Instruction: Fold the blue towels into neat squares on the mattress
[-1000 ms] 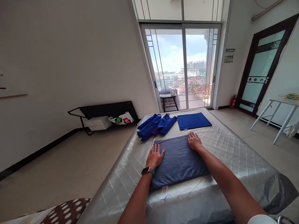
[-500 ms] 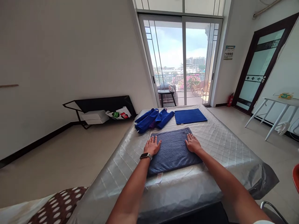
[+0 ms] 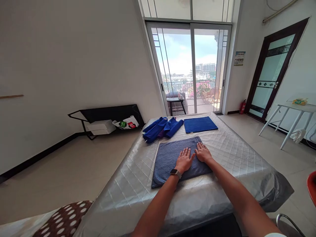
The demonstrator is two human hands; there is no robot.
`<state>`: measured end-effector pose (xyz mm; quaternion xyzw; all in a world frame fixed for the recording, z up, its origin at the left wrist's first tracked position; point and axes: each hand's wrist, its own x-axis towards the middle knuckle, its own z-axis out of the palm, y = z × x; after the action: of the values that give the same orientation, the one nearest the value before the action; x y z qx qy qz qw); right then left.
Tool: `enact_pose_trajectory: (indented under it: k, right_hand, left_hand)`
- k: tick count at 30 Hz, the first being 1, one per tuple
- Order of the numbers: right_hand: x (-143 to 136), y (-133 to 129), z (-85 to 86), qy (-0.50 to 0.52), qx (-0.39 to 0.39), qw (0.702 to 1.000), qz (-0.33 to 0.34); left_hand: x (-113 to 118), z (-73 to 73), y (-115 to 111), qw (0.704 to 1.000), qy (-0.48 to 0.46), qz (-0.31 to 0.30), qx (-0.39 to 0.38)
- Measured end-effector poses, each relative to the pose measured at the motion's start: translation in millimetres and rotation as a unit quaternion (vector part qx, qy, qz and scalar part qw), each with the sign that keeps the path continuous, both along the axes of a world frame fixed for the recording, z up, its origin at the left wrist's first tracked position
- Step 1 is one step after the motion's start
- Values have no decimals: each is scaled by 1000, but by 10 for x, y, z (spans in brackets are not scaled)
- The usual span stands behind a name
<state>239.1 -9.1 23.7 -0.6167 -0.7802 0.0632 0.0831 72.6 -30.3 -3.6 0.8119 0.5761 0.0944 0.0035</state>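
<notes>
A grey-blue towel point(image 3: 164, 161) lies flat on the silver quilted table cover point(image 3: 133, 174) in front of me. My left hand point(image 3: 184, 160) rests palm down near the towel's middle, fingers stretched out; a watch is on that wrist. Flat on the towel's right side lies my right hand point(image 3: 203, 152), its fingers extended. The two hands are close together, and neither grips anything. Beyond the towel, a bright blue folded cloth point(image 3: 200, 124) lies flat at the back right. Beside it on the left are crumpled blue cloths point(image 3: 158, 129).
A black rack point(image 3: 111, 113) with white boxes point(image 3: 100, 127) and a printed bag point(image 3: 127, 123) stands by the left wall. A white side table point(image 3: 293, 110) is at right. Brown polka-dot fabric point(image 3: 64, 219) lies at lower left, and a red chair edge point(image 3: 312, 187) shows at right.
My left hand has slid right, from the towel's left edge to its middle. My right hand stays at about the same place on the towel. The view has shifted slightly.
</notes>
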Motion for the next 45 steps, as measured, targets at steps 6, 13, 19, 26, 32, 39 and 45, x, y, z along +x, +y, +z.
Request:
enact_pose_trajectory:
  k: [6,13,19,26,32,39,45]
  right_hand:
    - [-18,-46,80,0,-6,1000,-9]
    - [-51,-180,141,-4,0,999,-33]
    - [140,-588,-226,-13,-18,999,-27]
    - [258,-780,-377,-11,32,999,11]
    - [192,-819,-292,1,39,999,8]
    - [176,-914,-135,-4,10,1000,17]
    - [172,-933,-107,7,19,1000,12]
  left_hand:
    - [-1125,-109,-406,995,19,97,-2]
    - [-1396,-162,-679,992,12,124,23]
    - [-1341,-155,-662,992,-1,125,24]
    - [-1446,-152,-655,992,27,120,14]
    - [-973,-20,-587,992,43,84,84]
    - [448,29,-505,993,6,-102,64]
    - [-18,-54,-640,998,28,-53,36]
